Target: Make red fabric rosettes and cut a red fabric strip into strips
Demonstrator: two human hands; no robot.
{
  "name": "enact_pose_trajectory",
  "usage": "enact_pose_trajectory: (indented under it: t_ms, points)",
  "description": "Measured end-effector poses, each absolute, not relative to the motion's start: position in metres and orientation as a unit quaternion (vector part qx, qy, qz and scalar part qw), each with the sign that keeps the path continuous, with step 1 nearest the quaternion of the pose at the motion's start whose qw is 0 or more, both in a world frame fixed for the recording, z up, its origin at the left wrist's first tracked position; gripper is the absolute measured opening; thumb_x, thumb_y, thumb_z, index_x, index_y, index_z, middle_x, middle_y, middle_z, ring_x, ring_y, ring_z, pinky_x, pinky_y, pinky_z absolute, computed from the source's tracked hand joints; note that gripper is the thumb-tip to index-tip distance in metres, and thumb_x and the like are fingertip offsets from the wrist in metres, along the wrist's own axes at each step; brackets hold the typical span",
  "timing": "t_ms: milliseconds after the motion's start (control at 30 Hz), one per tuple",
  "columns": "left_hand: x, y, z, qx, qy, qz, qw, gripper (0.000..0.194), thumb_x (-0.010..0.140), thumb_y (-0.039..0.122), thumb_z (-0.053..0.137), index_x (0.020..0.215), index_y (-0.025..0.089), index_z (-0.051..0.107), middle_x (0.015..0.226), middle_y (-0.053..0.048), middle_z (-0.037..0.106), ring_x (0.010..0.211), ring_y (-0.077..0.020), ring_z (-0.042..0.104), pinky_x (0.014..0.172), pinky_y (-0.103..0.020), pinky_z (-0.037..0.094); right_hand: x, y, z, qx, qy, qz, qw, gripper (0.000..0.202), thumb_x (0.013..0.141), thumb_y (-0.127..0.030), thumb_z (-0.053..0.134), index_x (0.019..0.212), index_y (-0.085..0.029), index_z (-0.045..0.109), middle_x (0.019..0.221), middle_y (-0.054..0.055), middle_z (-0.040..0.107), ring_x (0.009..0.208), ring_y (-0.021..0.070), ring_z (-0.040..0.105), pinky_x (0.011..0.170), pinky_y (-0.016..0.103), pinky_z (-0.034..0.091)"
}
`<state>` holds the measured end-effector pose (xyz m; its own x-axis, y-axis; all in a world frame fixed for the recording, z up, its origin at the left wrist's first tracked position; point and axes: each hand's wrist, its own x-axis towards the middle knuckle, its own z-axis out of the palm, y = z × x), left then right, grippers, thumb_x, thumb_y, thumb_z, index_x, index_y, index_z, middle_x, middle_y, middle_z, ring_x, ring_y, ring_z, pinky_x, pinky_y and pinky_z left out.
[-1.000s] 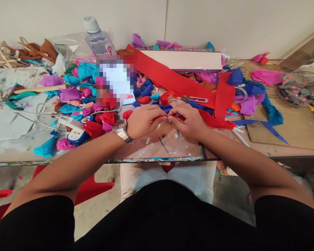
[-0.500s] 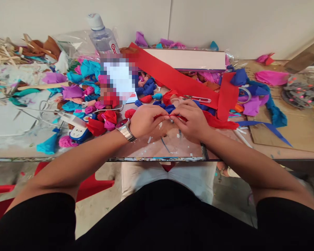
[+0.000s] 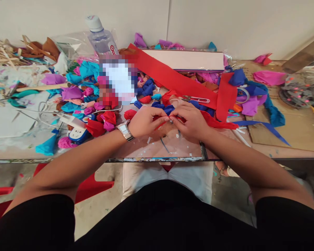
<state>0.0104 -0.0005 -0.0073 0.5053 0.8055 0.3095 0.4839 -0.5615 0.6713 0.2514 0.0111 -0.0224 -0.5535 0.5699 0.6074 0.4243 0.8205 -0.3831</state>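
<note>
My left hand [image 3: 149, 122], with a metal watch [image 3: 125, 130] at its wrist, pinches a piece of red crepe paper [image 3: 158, 119] between thumb and fingers. From the other side my right hand [image 3: 187, 120] grips the same red paper, and the fingertips of both hands meet. Most of the piece is hidden by my fingers. Just beyond them lie crumpled blue paper pieces [image 3: 170, 108] and a small white-handled cutter [image 3: 198, 99]. A long red crepe strip [image 3: 172, 78] runs behind, and more red paper [image 3: 219, 122] trails out to the right of my right hand.
Left of my hands are a power strip [image 3: 78, 134], its cord and many coloured paper rosettes [image 3: 108, 118]. Behind stand a water bottle [image 3: 102, 40] and a long pale box [image 3: 183, 60]. Cardboard [image 3: 295, 129] lies at right; wooden sticks [image 3: 5, 57] pile at far left.
My left wrist has turned slightly, so the watch sits at another angle. The fingertips stay together on the red paper. The whole view has shifted a little.
</note>
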Motion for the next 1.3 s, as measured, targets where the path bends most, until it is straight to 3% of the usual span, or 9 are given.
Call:
enact_pose_trajectory:
  t_ms: [100,233,433,633,833,1067,1300]
  points:
    - [0.011,0.001,-0.005,0.81,0.377,0.278,0.352,0.042,0.107,0.049,0.059,0.094,0.016,0.081,0.082,-0.004,0.079,0.072,-0.015,0.067,0.069,-0.028,0.048,0.251,0.012,-0.022,-0.28,-0.873,0.083,0.39,0.013,0.103,-0.029,0.064,0.093,-0.024,0.071,0.091,0.006,0.078,0.096,0.0271,0.071,0.097,0.046,0.055]
    - [0.01,0.003,0.001,0.774,0.358,0.247,0.46,0.037,0.103,0.046,0.064,0.09,0.015,0.079,0.084,-0.005,0.082,0.074,-0.0158,0.073,0.071,-0.027,0.053,0.252,0.012,-0.02,-0.289,-0.863,0.086,0.405,0.012,0.104,-0.028,0.064,0.094,-0.024,0.07,0.091,0.006,0.078,0.096,0.0267,0.072,0.097,0.045,0.055]
    - [0.01,0.002,0.0,0.803,0.391,0.229,0.388,0.032,0.1,0.041,0.066,0.085,0.016,0.08,0.078,-0.003,0.079,0.069,-0.0133,0.068,0.068,-0.025,0.049,0.253,0.011,-0.02,-0.283,-0.878,0.129,0.364,0.019,0.103,-0.04,0.069,0.107,-0.023,0.077,0.103,0.008,0.083,0.102,0.0281,0.074,0.098,0.047,0.056]
    - [0.011,0.001,0.0,0.796,0.398,0.223,0.398,0.033,0.095,0.045,0.07,0.082,0.016,0.078,0.072,-0.001,0.074,0.068,-0.0146,0.066,0.067,-0.025,0.05,0.252,0.008,-0.021,-0.304,-0.868,0.147,0.365,0.019,0.105,-0.035,0.066,0.095,-0.024,0.078,0.09,0.005,0.082,0.089,0.0242,0.074,0.091,0.042,0.056]
    - [0.009,0.0,0.007,0.731,0.381,0.188,0.533,0.033,0.095,0.047,0.072,0.091,0.015,0.08,0.085,-0.005,0.082,0.078,-0.0186,0.077,0.077,-0.029,0.061,0.251,0.009,-0.021,-0.271,-0.87,0.163,0.377,0.017,0.106,-0.036,0.069,0.105,-0.025,0.081,0.098,0.005,0.085,0.094,0.0229,0.077,0.092,0.039,0.058]
    - [0.005,0.001,0.008,0.597,0.302,0.214,0.712,0.029,0.098,0.047,0.073,0.095,0.019,0.079,0.092,-0.01,0.084,0.082,-0.0245,0.083,0.086,-0.042,0.069,0.255,0.013,-0.021,-0.218,-0.881,0.106,0.406,0.016,0.107,-0.038,0.068,0.106,-0.031,0.082,0.101,0.004,0.085,0.098,0.0243,0.078,0.099,0.046,0.058]
    - [0.004,0.006,0.007,0.666,0.321,0.243,0.628,0.037,0.095,0.053,0.08,0.092,0.016,0.079,0.081,-0.008,0.081,0.074,-0.0184,0.077,0.076,-0.032,0.064,0.259,0.015,-0.021,-0.255,-0.883,0.085,0.386,0.017,0.107,-0.041,0.067,0.109,-0.034,0.082,0.104,0.003,0.086,0.104,0.0268,0.077,0.101,0.05,0.056]
